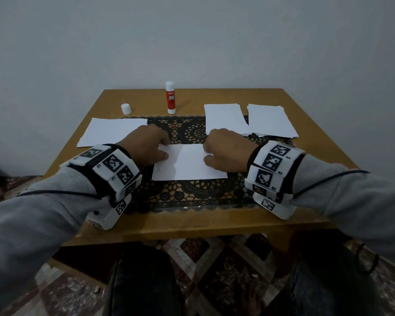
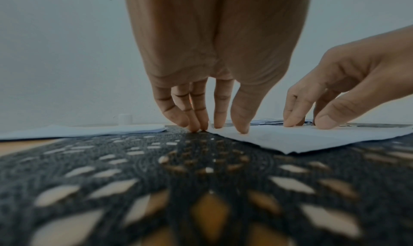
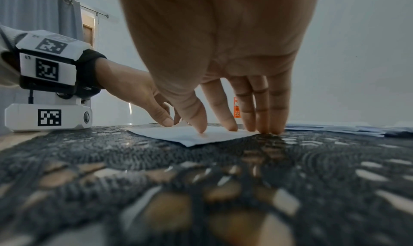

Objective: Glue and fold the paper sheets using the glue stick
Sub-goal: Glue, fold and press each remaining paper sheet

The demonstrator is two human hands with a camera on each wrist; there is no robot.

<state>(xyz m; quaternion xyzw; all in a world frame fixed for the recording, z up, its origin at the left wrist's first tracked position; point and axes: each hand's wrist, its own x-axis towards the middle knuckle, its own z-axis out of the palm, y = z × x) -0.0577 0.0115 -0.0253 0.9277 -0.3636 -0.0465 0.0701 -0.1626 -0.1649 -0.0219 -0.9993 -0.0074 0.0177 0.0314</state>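
A white folded paper sheet [image 1: 188, 163] lies flat on the black lace mat [image 1: 192, 192], in front of me. My left hand [image 1: 165, 148] presses its far left corner with thumb and fingertips [image 2: 242, 128]. My right hand [image 1: 206, 152] presses the far right corner the same way, fingers [image 3: 263, 126] nearly straight. Neither hand holds anything. The red glue stick [image 1: 170, 98] stands upright at the table's back edge. Its white cap [image 1: 126, 109] stands apart to the left.
One stack of white sheets [image 1: 112, 131] lies at the left of the wooden table [image 1: 192, 224]. Two more paper stacks [image 1: 225, 118] [image 1: 270, 119] lie at the back right. A grey wall rises directly behind the table.
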